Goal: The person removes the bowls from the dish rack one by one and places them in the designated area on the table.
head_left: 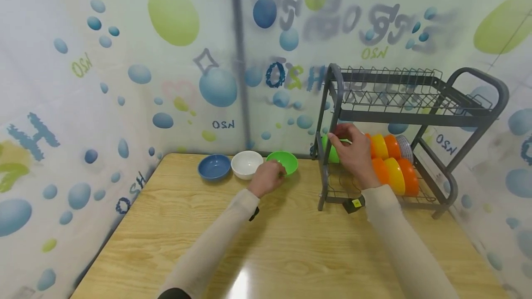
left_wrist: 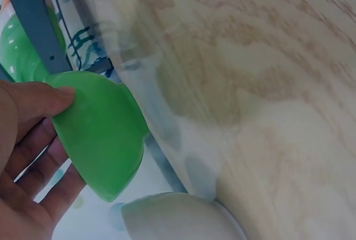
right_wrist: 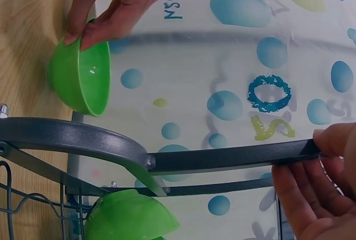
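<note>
My left hand [head_left: 268,178] pinches the near rim of a green bowl [head_left: 288,159] on the table, with the thumb on one side of its wall and fingers on the other. In the right wrist view that bowl [right_wrist: 78,79] is tilted toward the wall. My right hand [head_left: 353,153] is at the left side of the dark two-tier dish rack [head_left: 415,116]. Thumb and fingers take hold of the rack's post [right_wrist: 233,158] from both sides. Another green bowl [right_wrist: 128,218] stands on edge in the lower tier, partly hidden by the right hand in the head view.
A white bowl [head_left: 246,163] and a blue bowl [head_left: 214,168] stand in a row left of the green one. Orange and yellow bowls [head_left: 395,174] stand on edge in the lower tier, with a grey patterned one [head_left: 405,147] behind. A printed curtain [head_left: 174,82] hangs along the table's back edge.
</note>
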Motion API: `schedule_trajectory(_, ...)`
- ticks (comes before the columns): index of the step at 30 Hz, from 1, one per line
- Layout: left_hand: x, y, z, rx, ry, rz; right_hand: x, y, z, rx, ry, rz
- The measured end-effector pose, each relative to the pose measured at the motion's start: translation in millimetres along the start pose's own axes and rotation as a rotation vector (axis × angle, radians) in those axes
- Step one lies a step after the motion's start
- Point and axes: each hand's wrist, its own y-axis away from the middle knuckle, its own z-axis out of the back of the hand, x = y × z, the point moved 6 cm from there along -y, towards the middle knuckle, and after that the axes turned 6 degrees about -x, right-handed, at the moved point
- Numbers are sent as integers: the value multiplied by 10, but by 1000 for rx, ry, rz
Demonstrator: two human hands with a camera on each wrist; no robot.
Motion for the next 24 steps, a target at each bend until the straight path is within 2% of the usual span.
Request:
schedule_trajectory(8,46,-1,-114,46,-13,49,-10,6,-7,-4,4,-4)
schedule_trajectory(16,73,-7,-163,57,-9,54,10,20,-17,0,-9,-5)
schedule_trajectory(24,73,-32,-172,93,7,42,-3,16,-14,-4,-9,5)
